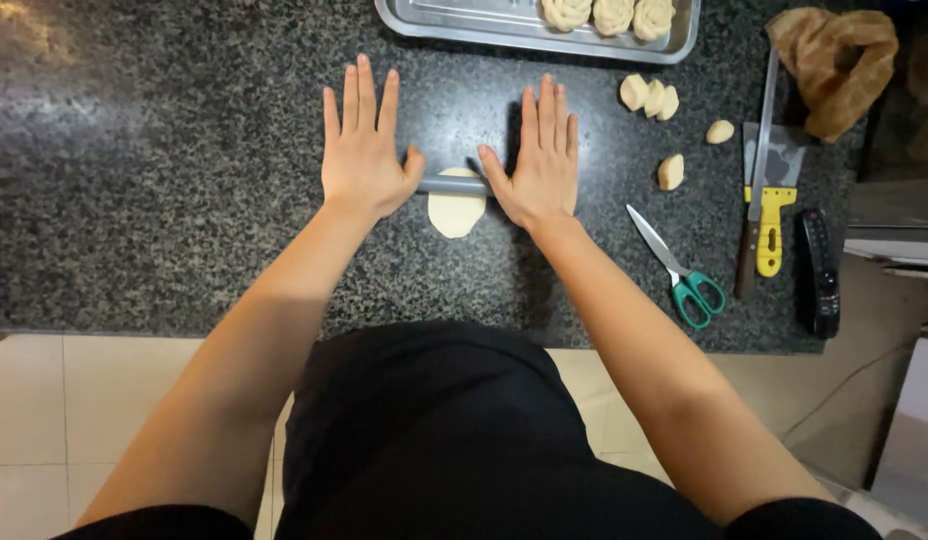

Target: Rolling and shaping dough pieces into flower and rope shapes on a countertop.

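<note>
A thin grey rolling pin [450, 185] lies across a small flat oval of pale dough [456, 212] on the dark speckled counter [184, 200]. My left hand [364, 145] presses flat on the pin's left end, fingers stretched out and together. My right hand [539, 155] presses flat on the right end the same way. Both palms hide the pin's ends. The dough shows between my hands, mostly on the near side of the pin.
A metal tray [454, 22] at the back holds three shaped dough pieces [609, 14]. Several small dough lumps [651, 97] lie right of my hand. Green-handled scissors [684, 275], a knife [756, 190], a yellow-handled scraper [771, 215], a black remote [819, 270] and a brown bag [834, 60] sit at the right.
</note>
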